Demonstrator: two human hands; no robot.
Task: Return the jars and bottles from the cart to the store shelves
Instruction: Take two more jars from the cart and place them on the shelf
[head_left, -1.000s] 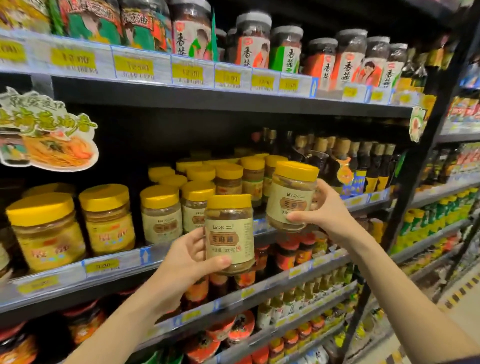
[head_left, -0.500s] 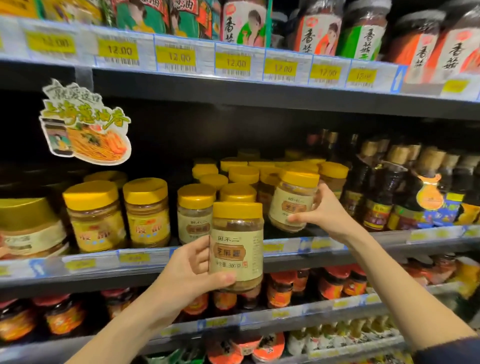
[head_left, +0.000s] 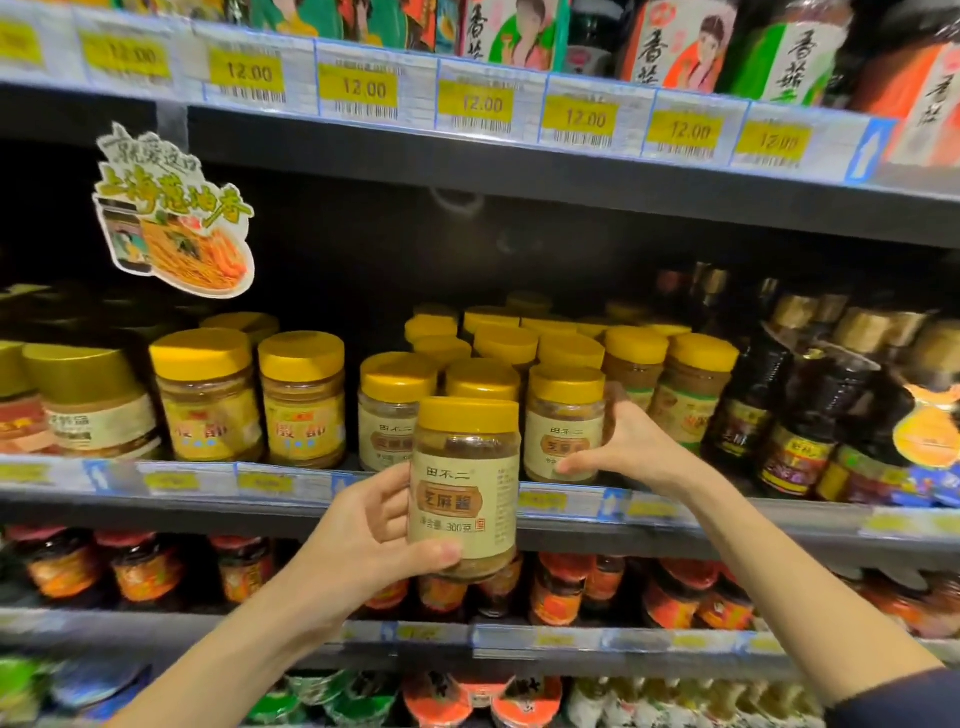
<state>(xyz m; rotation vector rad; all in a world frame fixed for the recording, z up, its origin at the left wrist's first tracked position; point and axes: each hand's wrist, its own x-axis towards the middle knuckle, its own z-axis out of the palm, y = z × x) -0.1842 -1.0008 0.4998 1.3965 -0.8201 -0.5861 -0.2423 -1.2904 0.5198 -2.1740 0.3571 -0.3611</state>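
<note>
A: On the middle shelf (head_left: 291, 480), front row: right hand (head_left: 631, 452) has its jar (head_left: 563, 423) standing on the shelf edge, thumb at the label's lower corner, fingers (head_left: 615, 397) wrapped round the far side. Closed on it, not yet let go, as far as I can judge.

B: And the other?

A: Left hand (head_left: 363, 545) grips a second jar (head_left: 465, 488) clear of the shelf, at 6 o'clock from the gap in the front row, upright, thumb across the label's base, fingers behind it.

B: Risks?

A: The shelved jar sits close to the lip; a careless release or a brush from the wrist could tip it forward. The gap between it and the neighbour jar (head_left: 392, 410) at its 9 o'clock looks narrow, so the second jar may knock either one going in. A dark bottle (head_left: 748, 395) at 3 o'clock stands near the right wrist.

B: Counts?

A: Two jars in hand. Same-label jars in the front row: two, counting the one being set down. Behind them, yellow lids in rows, too crowded to count. Two larger yellow-lidded jars (head_left: 208, 397) at 9 o'clock. No cart in view.
</note>
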